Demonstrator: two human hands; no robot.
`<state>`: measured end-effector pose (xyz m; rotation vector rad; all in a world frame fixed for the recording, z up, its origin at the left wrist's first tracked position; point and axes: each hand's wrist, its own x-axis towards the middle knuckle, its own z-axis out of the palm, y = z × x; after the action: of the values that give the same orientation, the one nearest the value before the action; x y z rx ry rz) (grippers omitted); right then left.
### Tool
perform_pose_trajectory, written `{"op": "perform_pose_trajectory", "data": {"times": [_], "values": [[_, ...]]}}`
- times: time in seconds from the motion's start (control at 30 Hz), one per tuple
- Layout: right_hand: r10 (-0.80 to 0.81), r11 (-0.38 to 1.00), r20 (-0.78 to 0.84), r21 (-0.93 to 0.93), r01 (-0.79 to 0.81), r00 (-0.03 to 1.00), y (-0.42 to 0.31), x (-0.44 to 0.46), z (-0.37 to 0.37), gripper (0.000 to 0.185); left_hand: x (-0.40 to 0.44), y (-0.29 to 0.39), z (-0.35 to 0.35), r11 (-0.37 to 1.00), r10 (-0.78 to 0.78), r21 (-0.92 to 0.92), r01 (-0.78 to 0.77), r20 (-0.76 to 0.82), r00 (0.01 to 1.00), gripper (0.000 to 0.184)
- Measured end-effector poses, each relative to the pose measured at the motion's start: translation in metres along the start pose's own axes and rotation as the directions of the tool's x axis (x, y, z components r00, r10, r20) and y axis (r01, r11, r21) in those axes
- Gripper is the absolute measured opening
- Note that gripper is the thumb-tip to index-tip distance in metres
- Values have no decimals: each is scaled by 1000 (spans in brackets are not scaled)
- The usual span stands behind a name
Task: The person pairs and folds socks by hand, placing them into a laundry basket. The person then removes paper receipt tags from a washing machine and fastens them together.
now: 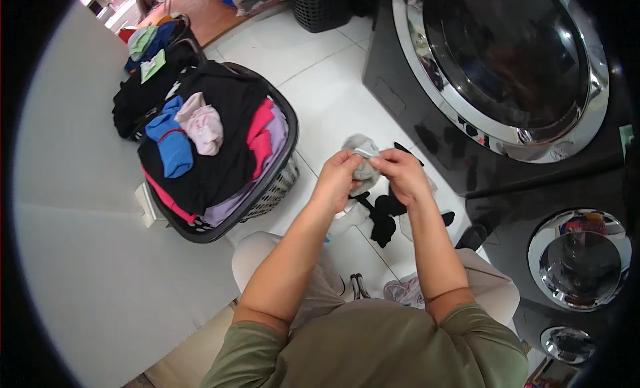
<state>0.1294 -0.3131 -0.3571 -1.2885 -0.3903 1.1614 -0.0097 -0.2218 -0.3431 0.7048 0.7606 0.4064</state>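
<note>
My left hand [339, 177] and my right hand [401, 175] meet in front of me, with the fingers of both pinching a light grey sock [362, 143]. Its fabric is bunched between and behind the fingers, partly hidden by them. Below, on the floor, lie several black socks [383, 221] and a few pale ones [350, 218]. To the left, a rolled blue pair of socks [172, 148] and a pale pink bundle [203, 127] rest on black cloth in a dark laundry basket [293, 131].
A large dark front-loading washer [413, 115] with a chrome-ringed door stands at right, with another dark machine [507, 235] nearer me. Behind the basket is a second heap of clothes [153, 61]. A black basket [320, 8] stands at the back. A pale wall [73, 155] borders the left.
</note>
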Motion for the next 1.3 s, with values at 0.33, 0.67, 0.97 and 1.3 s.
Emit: {"op": "perform_pose_trajectory", "data": {"times": [0.33,0.67,0.97,1.3], "values": [[-17,801,153,593,-78,988,-13,-27,27,33,-2,14,11,989,69,-131,-66,22,997,17],[-215,767,403,-494,409,889,-99,-37,96,26,-37,102,-43,316,863,559,-767,166,476,9],[-259,266,588,-719,642,766,-95,58,278,55,-62,234,-197,-54,726,909,413,-248,641,63],[-54,-257,462,-863,435,885,21,113,301,59,-12,208,-190,-234,541,722,651,-459,705,64]]}}
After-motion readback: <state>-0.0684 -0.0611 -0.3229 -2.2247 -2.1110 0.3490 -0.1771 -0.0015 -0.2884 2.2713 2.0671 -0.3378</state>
